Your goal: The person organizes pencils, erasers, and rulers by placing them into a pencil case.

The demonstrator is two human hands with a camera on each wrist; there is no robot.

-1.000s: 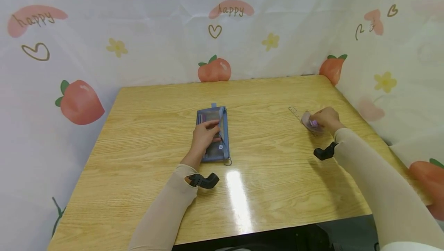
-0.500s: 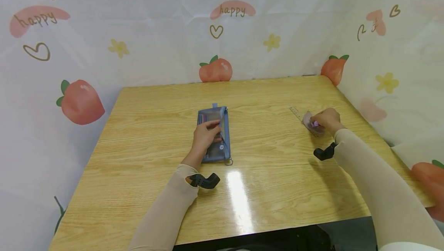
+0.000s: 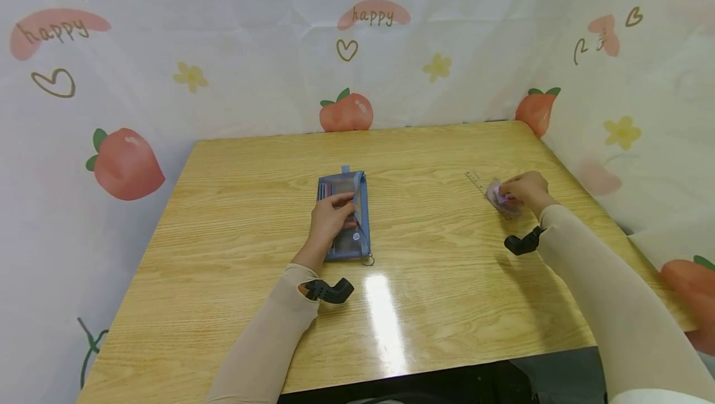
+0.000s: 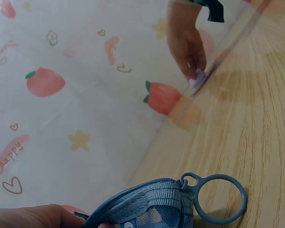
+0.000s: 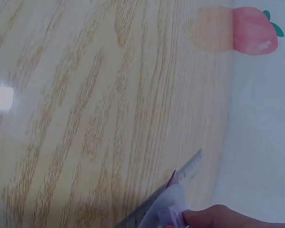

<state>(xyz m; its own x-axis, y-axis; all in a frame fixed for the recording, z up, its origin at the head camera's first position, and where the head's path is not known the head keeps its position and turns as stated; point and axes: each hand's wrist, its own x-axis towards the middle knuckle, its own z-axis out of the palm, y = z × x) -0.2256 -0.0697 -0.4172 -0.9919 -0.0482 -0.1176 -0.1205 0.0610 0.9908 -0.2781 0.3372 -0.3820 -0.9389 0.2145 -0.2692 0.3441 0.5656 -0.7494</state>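
A blue mesh zip pencil case (image 3: 357, 247) lies on the table in the head view, pens showing through it. My left hand (image 3: 328, 221) lies over it and pinches the edge of its unzipped side. In the left wrist view, the pencil case's zip end (image 4: 166, 204) carries a blue ring (image 4: 243, 199). To the right, my right hand (image 3: 527, 190) pinches a small purple block (image 5: 172, 216), whose exact kind I cannot tell. Against that block is a translucent, whitish curved piece (image 5: 165, 200). A clear ruler (image 5: 192, 166) sticks out beyond them, slanting across the table.
The wood-grain table (image 3: 419, 305) ends at a white printed cloth (image 3: 268, 81) behind and on both sides. A bright light reflection lies on the tabletop near the front. Black wrist cameras (image 3: 332, 292) stick out from both cuffs.
The purple block has turned slightly and shifted a little left in my right fingertips. My left hand stays on the pencil case, and the ruler has hardly moved.
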